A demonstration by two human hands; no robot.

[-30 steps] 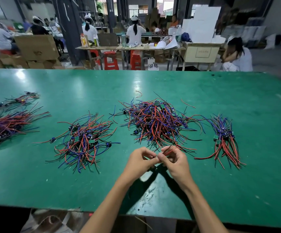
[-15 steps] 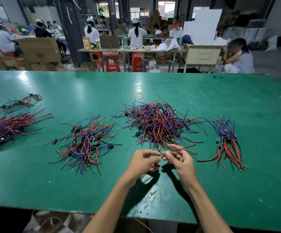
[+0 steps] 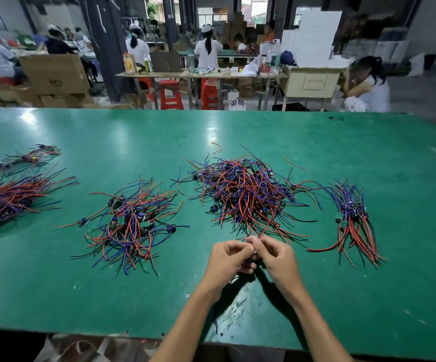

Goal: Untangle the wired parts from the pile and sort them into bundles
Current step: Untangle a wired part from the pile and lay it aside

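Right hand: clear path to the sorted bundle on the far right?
Probably yes. The right hand is busy pinching a red wire with the left hand, but only bare green table lies between it and the sorted bundle.

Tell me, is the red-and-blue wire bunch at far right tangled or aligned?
Aligned: the far-right wire bunch has its strands roughly parallel, fanning toward the table's near edge.
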